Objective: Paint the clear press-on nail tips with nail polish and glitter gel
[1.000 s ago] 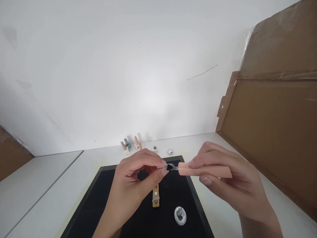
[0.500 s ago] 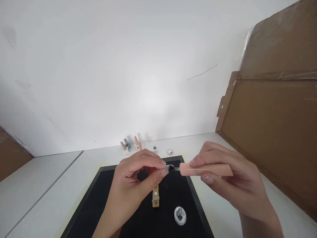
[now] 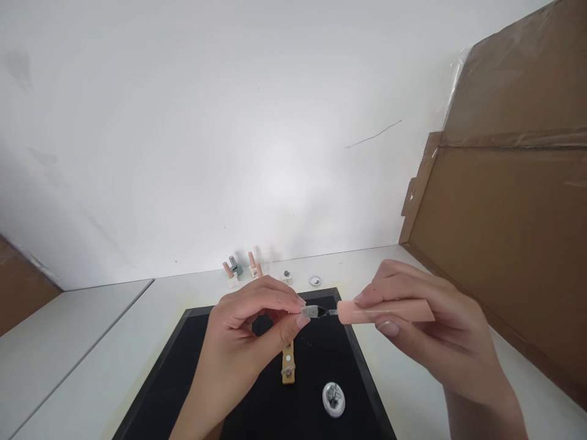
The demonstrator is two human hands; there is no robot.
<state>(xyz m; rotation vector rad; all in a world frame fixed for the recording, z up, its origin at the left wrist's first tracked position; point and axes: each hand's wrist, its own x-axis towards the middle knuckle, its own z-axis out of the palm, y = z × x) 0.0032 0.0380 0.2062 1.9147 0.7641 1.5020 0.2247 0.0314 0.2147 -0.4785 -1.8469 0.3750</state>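
My left hand (image 3: 257, 327) pinches a clear, whitish false nail (image 3: 310, 311) by its end, between thumb and fingertips. The nail's free tip points right and looks dark and see-through against the black mat. In my right hand (image 3: 426, 330) is a nail polish brush (image 3: 385, 311), gripped by its long peach cap-handle. Its short bristle end reaches left to the nail's tip; whether they touch I cannot tell. Below the hands, a yellow strip with white dots (image 3: 288, 360) lies on the black mat (image 3: 257, 409), with a small clear piece on it.
A small round white dish (image 3: 333, 399) with dark and silvery bits sits on the mat. Along the wall stand several nail polish bottles (image 3: 232, 275), a small white container (image 3: 287, 277) and a white round lid-like piece (image 3: 315, 280). Cardboard (image 3: 499, 201) rises at the right.
The brush has drawn slightly to the right, away from my left fingers. More of the whitish nail shows, and its dark area now sits nearer the tip. My left hand has barely moved.
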